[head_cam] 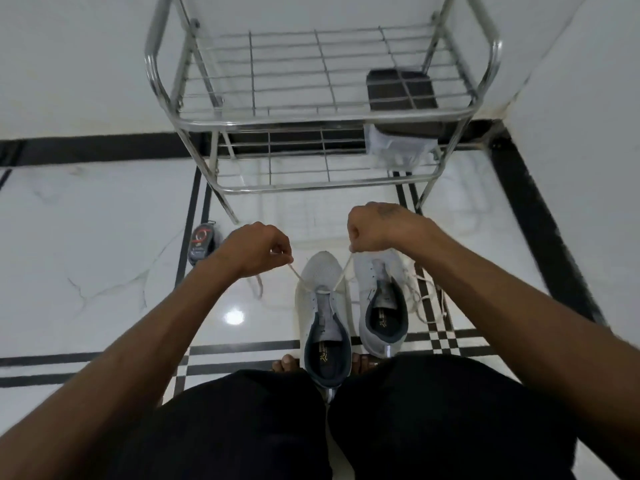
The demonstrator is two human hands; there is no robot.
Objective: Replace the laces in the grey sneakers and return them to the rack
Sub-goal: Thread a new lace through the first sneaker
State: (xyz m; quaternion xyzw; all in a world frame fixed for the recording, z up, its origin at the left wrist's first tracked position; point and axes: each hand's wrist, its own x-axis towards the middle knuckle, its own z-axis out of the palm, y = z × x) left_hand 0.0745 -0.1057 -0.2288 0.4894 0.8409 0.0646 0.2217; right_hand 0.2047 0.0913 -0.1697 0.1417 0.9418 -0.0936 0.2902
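Pinching both ends of the lace (337,277) (bottom eyelets only), left hand (258,249) and right hand (375,228) risk uneven ends if one pulls harder.

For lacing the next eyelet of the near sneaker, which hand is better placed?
Probably either. The left hand and right hand each pinch one end of the lace, raised about equally over the sneaker.

Two pale grey sneakers (323,306) with dark grey collars stand below the chrome shoe rack (311,119), threaded with a white lace (298,277). The floor (104,265) is white marble with black stripes and checks. A black box (403,95) sits on the rack.
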